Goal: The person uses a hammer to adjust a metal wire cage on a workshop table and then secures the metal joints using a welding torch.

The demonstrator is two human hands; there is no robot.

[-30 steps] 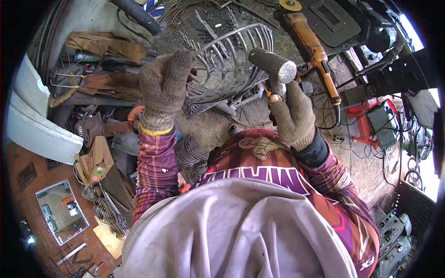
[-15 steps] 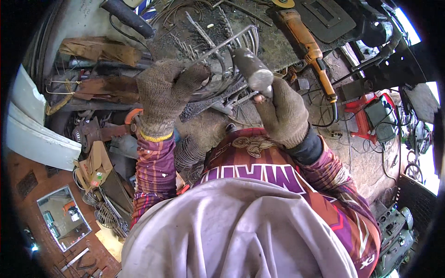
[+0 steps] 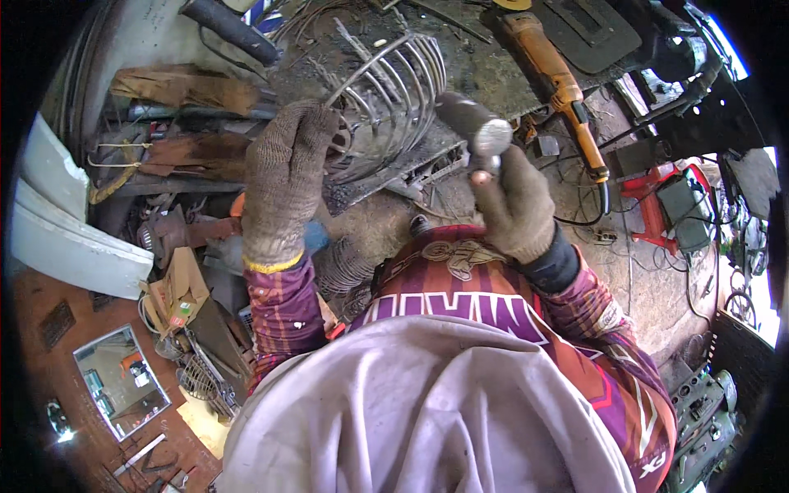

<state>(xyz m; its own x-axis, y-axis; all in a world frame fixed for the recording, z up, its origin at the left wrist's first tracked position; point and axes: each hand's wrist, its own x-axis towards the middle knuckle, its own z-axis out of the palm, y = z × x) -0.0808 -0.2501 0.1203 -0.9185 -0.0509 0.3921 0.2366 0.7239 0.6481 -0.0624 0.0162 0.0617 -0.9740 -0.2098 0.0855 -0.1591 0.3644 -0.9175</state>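
My left fingers [image 3: 316,127] clamped on rim of wire basket [image 3: 370,68], right fingers [image 3: 488,199] wrapped round hammer [image 3: 470,119]. Basket's over tabletop's [image 3: 486,76] near edge; resting or lifted, can't tell. Best: brace rim firmly, keep hammer face square to bars, left fingers clear.
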